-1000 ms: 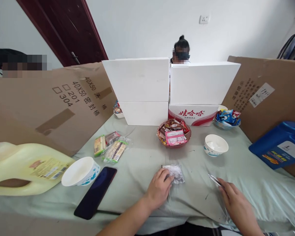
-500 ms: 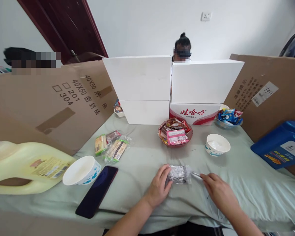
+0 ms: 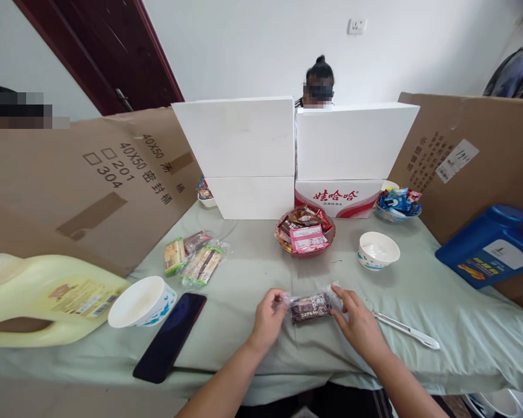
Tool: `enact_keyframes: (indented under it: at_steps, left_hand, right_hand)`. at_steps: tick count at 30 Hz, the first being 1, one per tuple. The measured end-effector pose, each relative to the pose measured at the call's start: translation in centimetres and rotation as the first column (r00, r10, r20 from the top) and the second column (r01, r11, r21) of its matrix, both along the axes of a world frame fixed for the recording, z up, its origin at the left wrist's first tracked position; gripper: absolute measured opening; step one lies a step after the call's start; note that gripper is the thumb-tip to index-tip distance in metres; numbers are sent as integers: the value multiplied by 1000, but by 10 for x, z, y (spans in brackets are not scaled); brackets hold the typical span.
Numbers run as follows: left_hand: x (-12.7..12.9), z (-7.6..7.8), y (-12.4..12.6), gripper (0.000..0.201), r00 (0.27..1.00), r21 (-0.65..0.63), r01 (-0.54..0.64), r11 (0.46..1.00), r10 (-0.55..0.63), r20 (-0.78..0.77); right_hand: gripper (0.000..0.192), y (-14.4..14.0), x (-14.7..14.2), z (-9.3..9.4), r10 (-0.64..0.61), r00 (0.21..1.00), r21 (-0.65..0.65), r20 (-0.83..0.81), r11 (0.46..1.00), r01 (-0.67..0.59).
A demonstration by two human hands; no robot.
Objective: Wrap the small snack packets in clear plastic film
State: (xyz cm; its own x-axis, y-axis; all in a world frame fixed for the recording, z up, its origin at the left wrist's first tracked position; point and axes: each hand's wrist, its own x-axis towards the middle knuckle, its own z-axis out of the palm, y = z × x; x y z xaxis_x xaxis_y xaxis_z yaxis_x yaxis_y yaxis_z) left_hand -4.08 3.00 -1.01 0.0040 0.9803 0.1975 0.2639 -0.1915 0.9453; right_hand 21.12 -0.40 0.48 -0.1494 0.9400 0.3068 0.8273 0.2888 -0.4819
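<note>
You have the clear-wrapped snack packet (image 3: 310,306) pinched between both hands: your left hand (image 3: 268,318) grips its left end and your right hand (image 3: 358,323) its right end, fingers closed on the crinkled film, and the packet sits just above the green cloth of the desk (image 3: 253,273), straight in front of the red bowl of snacks (image 3: 305,232) and nearer to you. The likeliest trouble, as I judge it, is the film: it looks slick and loose at the ends, so a pull from both sides could let one end slip out of your fingers, or the wrap could tear suddenly and throw the dark bar onto the cloth. The metal tool (image 3: 406,331), probably tweezers though it is too thin to tell, lies to the right of the red bowl and closer to you, just beside your right wrist; a sweep of that arm could knock it toward the desk's near edge. The phone (image 3: 171,337) lies left of the red bowl near that same edge, partly overhanging by the look of it, and an elbow could tip it off. Counting: one packet in hand, one tool, one phone, two white bowls (image 3: 142,302) (image 3: 378,251), one red bowl, one bowl of blue packets (image 3: 397,203) at the back right, a loose heap of about three wrapped bars (image 3: 194,261) left of the red bowl, one yellow jug (image 3: 47,299), one blue jug (image 3: 490,247).
</note>
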Motion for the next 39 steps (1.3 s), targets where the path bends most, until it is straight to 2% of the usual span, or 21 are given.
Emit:
enact_keyframes:
  at_steps: [3,6,7,8,9,10,11,12,13,14,17,19,22,25,28,31,32,33,35,37,39]
  left_hand:
    - [-32,-3,7,29,944,-110,-293,950,305,126]
    - [-56,4,-2,30,863,90,-502,860,491,115]
    - [-57,9,-9,24,881,211,-472,856,468,69]
    - [-54,16,-16,16,926,324,-352,878,377,-16]
    - [-48,22,-23,8,966,398,-147,905,219,-140]
    - [-39,29,-29,6,959,412,113,904,9,-284]
    - [-29,35,-32,8,889,372,358,856,-191,-416]
    - [-19,39,-32,11,799,317,521,793,-321,-509]
    - [-9,42,-29,14,735,275,594,756,-370,-568]
    - [-2,43,-23,16,711,253,595,762,-353,-608]
    - [6,38,3,23,714,235,398,887,-139,-687]
    - [3,34,16,28,664,194,328,924,-79,-744]
    - [-4,31,15,32,617,177,347,921,-82,-783]
    - [-11,37,-8,24,633,240,391,888,-71,-771]
    - [-23,53,-36,21,583,120,530,840,-257,-770]
    - [-32,76,-51,10,415,-184,711,679,-615,-670]
    - [-31,83,-51,11,388,-240,733,636,-682,-620]
    - [-28,89,-49,12,398,-259,733,629,-705,-587]
    - [-12,94,-37,16,505,-199,667,718,-632,-588]
    - [12,89,-20,19,613,-86,549,831,-471,-634]
    - [36,76,-5,20,627,-27,443,896,-331,-705]
  right_hand:
    - [25,2,15,-5,-89,996,33,6,996,89]
    - [20,-12,25,3,-146,989,273,-4,952,141]
    - [19,-18,23,8,-113,994,336,-13,935,111]
    - [19,-23,19,14,-41,999,365,-11,930,42]
    - [18,-26,12,21,64,998,356,4,932,-61]
    - [17,-27,4,26,177,984,317,28,932,-176]
    - [15,-25,-3,29,274,960,258,54,925,-278]
    - [14,-21,-9,31,338,938,196,76,917,-347]
    - [15,-13,-13,30,362,927,148,93,916,-372]
    - [17,-4,-15,28,343,933,126,107,926,-355]
    - [24,25,-10,15,205,965,111,162,968,-224]
    - [28,37,-2,9,153,966,67,209,983,-170]
    - [23,33,5,11,167,957,15,237,984,-175]
    - [23,9,8,23,223,947,23,232,972,-234]
    - [25,-23,14,39,333,920,-52,206,943,-329]
    - [16,-45,21,56,464,880,-251,103,868,-429]
    - [13,-47,22,61,475,878,-294,59,849,-439]
    - [14,-46,22,65,461,887,-307,22,847,-433]
    - [20,-36,16,68,380,925,-266,-28,889,-373]
    - [27,-17,5,62,280,959,-184,-50,941,-284]
    - [30,4,-7,45,204,979,-113,-18,972,-205]
